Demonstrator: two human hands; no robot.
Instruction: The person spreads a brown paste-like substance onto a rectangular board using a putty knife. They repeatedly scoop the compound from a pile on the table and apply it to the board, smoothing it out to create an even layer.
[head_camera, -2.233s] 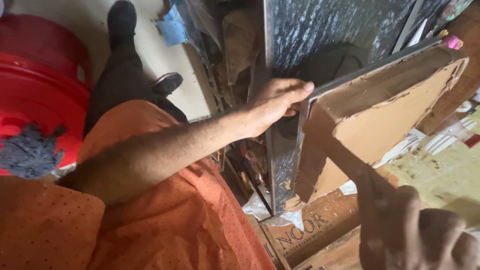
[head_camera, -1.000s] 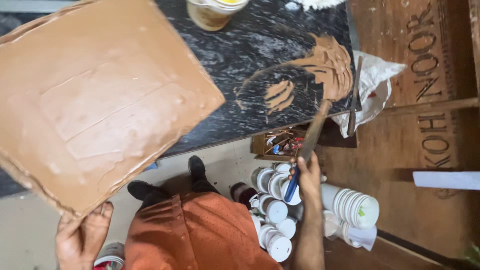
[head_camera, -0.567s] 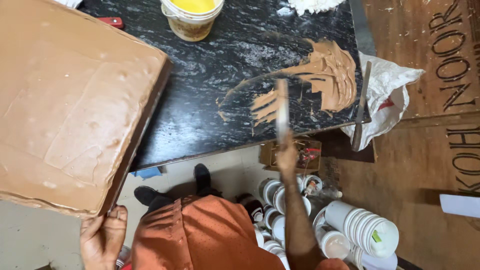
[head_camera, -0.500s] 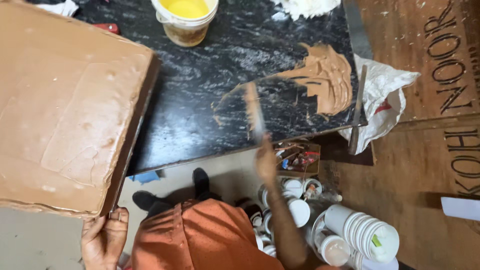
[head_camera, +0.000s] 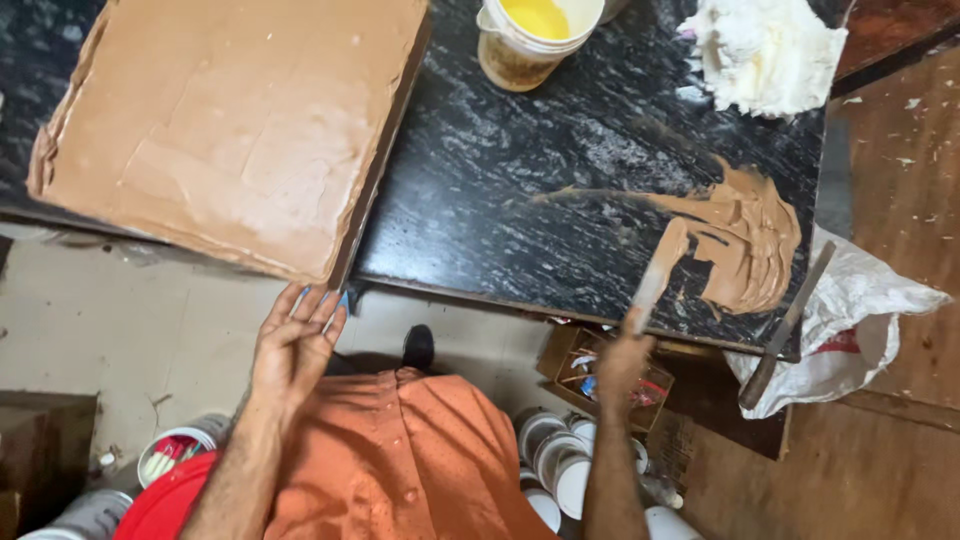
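Left hand (head_camera: 293, 345) under the near corner of the paste-coated board (head_camera: 235, 130), fingers spread, propping the edge that overhangs the black surface (head_camera: 480, 215). Right hand (head_camera: 620, 365) pinches a putty knife (head_camera: 655, 275), blade tip in the brown paste smear (head_camera: 745, 240) (loading it, I'd judge). Yellow-filled tub (head_camera: 535, 35), white lump (head_camera: 765, 50), second scraper (head_camera: 785, 325) close by; nothing blocks the knife

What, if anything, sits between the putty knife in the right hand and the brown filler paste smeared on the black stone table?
Nothing visible: the putty knife in the right hand already has its tip on the brown filler paste.
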